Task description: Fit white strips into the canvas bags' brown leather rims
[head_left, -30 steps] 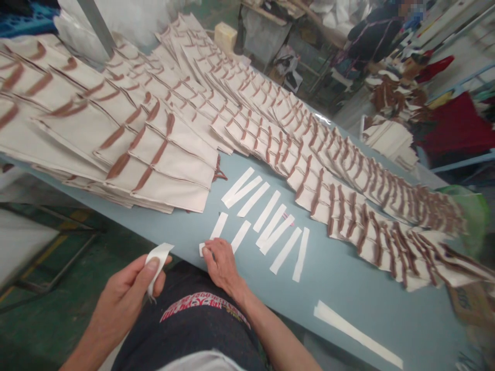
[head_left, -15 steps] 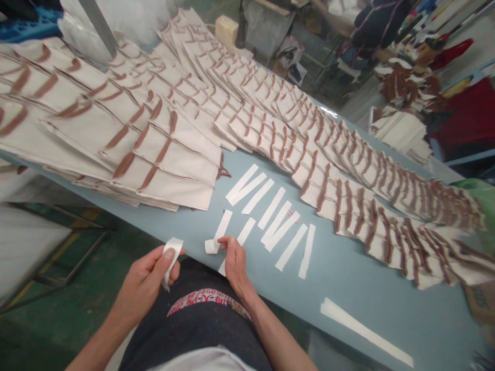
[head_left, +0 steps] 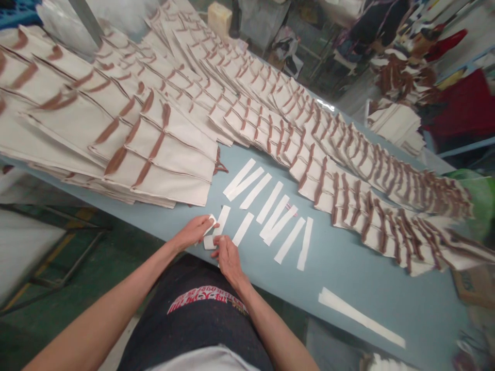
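Observation:
My left hand is closed on a small folded white strip, just above the near edge of the blue-grey table. Right beside it, my right hand pinches the end of another white strip, which is folded over. Close by my fingers a flat white strip lies on the table, with one more strip to its right. Beyond my hands several white strips are spread out at a slant. Whether the strips are cloth or paper I cannot tell.
Stacked cream fabric panels with brown bands cover the table's left side. Long overlapping rows of similar panels run along the back to the right. Longer white strips lie at the right front. A metal post stands at upper left.
My left hand has moved right and up, bringing its white strip from beside the table edge to my right hand. My right hand stays almost in place. The view has shifted slightly.

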The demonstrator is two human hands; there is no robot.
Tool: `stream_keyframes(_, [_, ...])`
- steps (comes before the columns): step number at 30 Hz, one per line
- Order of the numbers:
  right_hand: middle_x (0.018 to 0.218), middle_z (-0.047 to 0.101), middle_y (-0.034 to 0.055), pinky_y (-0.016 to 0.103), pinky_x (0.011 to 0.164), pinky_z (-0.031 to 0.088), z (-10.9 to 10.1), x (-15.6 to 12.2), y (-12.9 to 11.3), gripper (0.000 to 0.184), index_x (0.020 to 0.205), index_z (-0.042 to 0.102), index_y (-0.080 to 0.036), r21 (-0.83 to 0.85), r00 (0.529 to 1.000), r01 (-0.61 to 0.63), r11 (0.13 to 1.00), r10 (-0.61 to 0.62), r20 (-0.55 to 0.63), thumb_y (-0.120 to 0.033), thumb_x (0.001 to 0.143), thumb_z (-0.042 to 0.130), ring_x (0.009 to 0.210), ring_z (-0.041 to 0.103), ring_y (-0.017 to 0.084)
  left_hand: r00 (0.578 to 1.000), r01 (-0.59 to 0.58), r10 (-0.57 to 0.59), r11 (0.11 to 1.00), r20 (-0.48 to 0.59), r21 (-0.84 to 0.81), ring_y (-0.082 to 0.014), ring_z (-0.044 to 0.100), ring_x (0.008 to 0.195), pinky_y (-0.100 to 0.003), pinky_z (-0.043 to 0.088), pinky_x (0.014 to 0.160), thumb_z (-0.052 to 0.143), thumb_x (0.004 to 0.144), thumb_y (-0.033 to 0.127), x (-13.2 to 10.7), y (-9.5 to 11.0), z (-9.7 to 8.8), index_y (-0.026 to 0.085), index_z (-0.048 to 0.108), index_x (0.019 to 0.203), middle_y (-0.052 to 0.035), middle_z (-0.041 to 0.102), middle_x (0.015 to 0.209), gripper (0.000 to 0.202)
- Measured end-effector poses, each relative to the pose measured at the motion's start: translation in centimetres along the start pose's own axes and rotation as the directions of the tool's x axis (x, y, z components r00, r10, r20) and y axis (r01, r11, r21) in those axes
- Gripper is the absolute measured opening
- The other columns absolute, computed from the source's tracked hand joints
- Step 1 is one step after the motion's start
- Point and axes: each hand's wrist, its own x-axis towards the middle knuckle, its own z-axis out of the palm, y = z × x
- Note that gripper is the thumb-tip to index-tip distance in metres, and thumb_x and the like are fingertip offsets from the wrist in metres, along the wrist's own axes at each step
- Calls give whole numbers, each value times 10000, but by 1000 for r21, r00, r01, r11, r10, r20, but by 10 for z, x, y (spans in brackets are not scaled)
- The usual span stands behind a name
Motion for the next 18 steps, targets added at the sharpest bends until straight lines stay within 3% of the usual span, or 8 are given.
stream_keyframes(7, [893, 810, 25, 291, 571, 560, 3, -35, -4, 566, 990, 635, -242, 142, 987, -145, 979, 133, 93, -684, 1134, 311, 465, 659, 142, 1000, 26, -26, 1000, 2, -13, -322, 733, 1169, -503, 652, 973, 741, 1051, 400, 14, -1, 1, 172, 700, 1352, -93, 714, 1377, 380])
stream_keyframes(11, [931, 822, 66, 286, 517, 532, -8, -42, -11, 590, 997, 615, -229, 165, 985, -175, 971, 171, 33, -673, 1135, 252, 452, 625, 139, 999, 51, -52, 996, -15, -73, -308, 741, 1143, -491, 657, 955, 740, 1053, 397, 8, 2, 4, 167, 705, 1332, -93, 725, 1347, 363])
stream_keyframes(14, [950, 826, 63, 282, 571, 553, -21, -37, -26, 489, 978, 634, -224, 156, 990, -139, 978, 143, -10, -575, 1140, 334, 535, 664, 147, 997, 76, -80, 985, -23, -155, -267, 754, 1077, -461, 667, 911, 734, 1060, 385, -11, 9, 1, 168, 704, 1318, -96, 739, 1296, 339])
stream_keyframes(18, [874, 809, 32, 292, 637, 551, -36, -30, -55, 288, 979, 666, -221, 101, 996, -36, 994, 43, -72, -455, 1080, 531, 639, 691, 173, 990, 121, -141, 931, -33, -345, -191, 766, 859, -358, 671, 767, 701, 1085, 343, -56, 27, -7, 142, 733, 1207, -70, 785, 1113, 238])
